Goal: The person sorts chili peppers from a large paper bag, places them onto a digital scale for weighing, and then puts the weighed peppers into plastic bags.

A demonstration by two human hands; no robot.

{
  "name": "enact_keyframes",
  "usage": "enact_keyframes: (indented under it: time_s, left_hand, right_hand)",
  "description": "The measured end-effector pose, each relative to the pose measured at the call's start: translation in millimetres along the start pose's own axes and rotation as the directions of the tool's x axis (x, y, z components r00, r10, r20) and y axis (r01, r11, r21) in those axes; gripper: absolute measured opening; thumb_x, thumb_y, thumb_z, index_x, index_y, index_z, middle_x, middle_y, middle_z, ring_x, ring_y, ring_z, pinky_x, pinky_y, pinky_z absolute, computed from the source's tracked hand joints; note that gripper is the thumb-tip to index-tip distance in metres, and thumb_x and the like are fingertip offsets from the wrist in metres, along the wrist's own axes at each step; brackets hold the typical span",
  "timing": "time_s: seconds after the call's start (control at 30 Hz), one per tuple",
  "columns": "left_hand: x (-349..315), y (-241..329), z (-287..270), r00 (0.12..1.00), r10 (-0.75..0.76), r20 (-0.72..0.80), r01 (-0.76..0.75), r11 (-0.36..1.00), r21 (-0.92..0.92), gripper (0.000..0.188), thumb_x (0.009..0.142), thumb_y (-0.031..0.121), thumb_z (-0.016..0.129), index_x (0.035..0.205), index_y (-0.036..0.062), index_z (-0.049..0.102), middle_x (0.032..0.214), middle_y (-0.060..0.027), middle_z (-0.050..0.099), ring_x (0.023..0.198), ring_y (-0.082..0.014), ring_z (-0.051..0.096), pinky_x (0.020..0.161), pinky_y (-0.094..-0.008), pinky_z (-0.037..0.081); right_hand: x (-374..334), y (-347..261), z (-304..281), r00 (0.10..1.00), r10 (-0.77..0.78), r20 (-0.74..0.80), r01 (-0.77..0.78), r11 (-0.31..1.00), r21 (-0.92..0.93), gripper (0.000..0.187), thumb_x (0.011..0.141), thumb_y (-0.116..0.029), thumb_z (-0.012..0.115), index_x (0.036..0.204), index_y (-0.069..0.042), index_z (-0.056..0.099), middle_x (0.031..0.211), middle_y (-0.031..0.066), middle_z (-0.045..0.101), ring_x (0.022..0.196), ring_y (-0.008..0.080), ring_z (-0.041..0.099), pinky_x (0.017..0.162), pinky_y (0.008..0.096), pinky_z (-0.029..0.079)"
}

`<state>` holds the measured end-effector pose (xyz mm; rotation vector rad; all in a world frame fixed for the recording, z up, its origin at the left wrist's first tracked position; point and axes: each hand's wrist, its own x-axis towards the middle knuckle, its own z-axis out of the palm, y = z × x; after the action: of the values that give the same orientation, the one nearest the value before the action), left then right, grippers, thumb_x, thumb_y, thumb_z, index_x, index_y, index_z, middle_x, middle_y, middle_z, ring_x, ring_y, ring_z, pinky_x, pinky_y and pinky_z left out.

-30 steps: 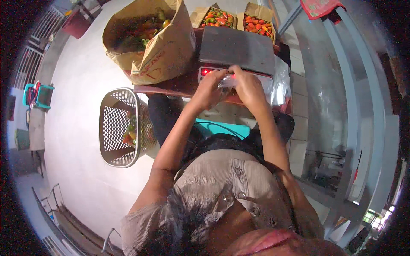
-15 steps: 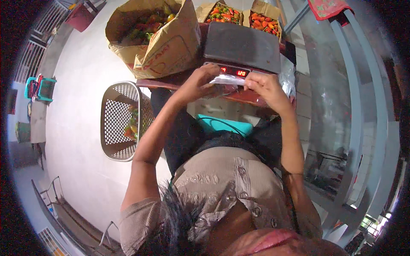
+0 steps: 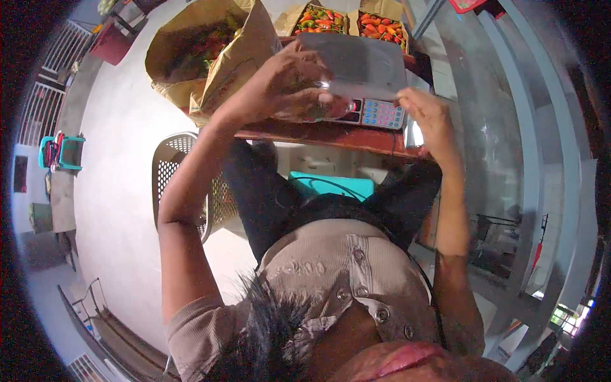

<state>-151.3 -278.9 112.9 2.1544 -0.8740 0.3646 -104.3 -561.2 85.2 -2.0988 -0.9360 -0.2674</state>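
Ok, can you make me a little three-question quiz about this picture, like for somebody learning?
1. True or false: the big open brown paper bag stands to the left of the flat dark-grey weighing scale.

2. What is between the person's left hand and right hand?
A) a wooden spoon
B) thin clear plastic
C) a green bottle

3. How many small brown cardboard boxes of red, orange and green peppers sit beyond the scale?

Key: 1 true; 2 B; 3 two.
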Motion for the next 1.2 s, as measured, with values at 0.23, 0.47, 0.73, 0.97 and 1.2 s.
enact_keyframes:
  time_s: [0.23,0.47,0.73,0.97,1.2]
  left_hand:
    - [38.5,15.3,-3.3,0.993,-0.089,0.073,0.072,0.976,0.204,0.023,0.073,0.014,0.065,0.088,-0.002,0.06,0.088,-0.015,0.059,0.085,-0.0318,0.057,0.078,-0.0384,0.045]
    - [32.3,5.0,10.1,0.999,-0.001,0.035,-0.006,0.982,0.191,0.023,0.076,0.018,0.065,0.085,-0.0023,0.06,0.079,-0.0145,0.058,0.071,-0.0294,0.058,0.064,-0.0355,0.046]
    - [80.7,22.6,42.7,0.957,-0.251,-0.149,0.098,0.758,-0.645,0.02,0.08,0.02,0.069,0.081,0.0011,0.063,0.071,0.0025,0.06,0.066,-0.0043,0.053,0.06,-0.0209,0.043]
    - [94.9,-66.3,69.8,0.821,-0.245,-0.516,0.108,0.954,-0.281,0.016,0.075,0.013,0.07,0.08,0.0002,0.063,0.071,-0.0054,0.062,0.065,-0.0119,0.058,0.061,-0.025,0.046]
    - [61.4,-84.0,76.2,0.814,-0.284,-0.506,0.292,0.954,-0.066,0.017,0.075,0.014,0.068,0.081,-0.0007,0.062,0.067,-0.0089,0.061,0.058,-0.0117,0.055,0.058,-0.0265,0.046]
  right_hand:
    - [10.9,-12.5,-35.8,0.976,-0.156,-0.153,0.113,0.959,-0.261,0.014,0.088,-0.009,0.051,0.089,0.004,0.057,0.083,0.0125,0.06,0.078,0.0231,0.06,0.073,0.0318,0.045]
    - [32.4,-4.8,-48.8,0.949,-0.298,-0.105,0.247,0.906,-0.343,0.016,0.089,-0.012,0.05,0.087,0.002,0.057,0.081,0.011,0.06,0.078,0.0214,0.059,0.074,0.0308,0.045]
    - [49.0,79.9,55.8,0.973,0.154,0.172,-0.19,0.113,0.975,0.025,0.09,-0.026,0.052,0.107,-0.008,0.052,0.092,0.0004,0.056,0.071,0.0118,0.052,0.069,0.0262,0.043]
    - [39.2,9.5,132.9,0.944,0.302,0.134,-0.146,0.015,0.989,0.019,0.091,-0.03,0.052,0.09,-0.011,0.051,0.064,-0.0031,0.042,0.055,0.0094,0.039,0.057,0.0254,0.036]
    - [27.3,13.4,87.2,0.952,0.304,-0.032,-0.228,0.777,0.586,0.023,0.094,-0.024,0.045,0.079,-0.006,0.05,0.062,-0.0014,0.041,0.054,0.006,0.038,0.049,0.0229,0.032]
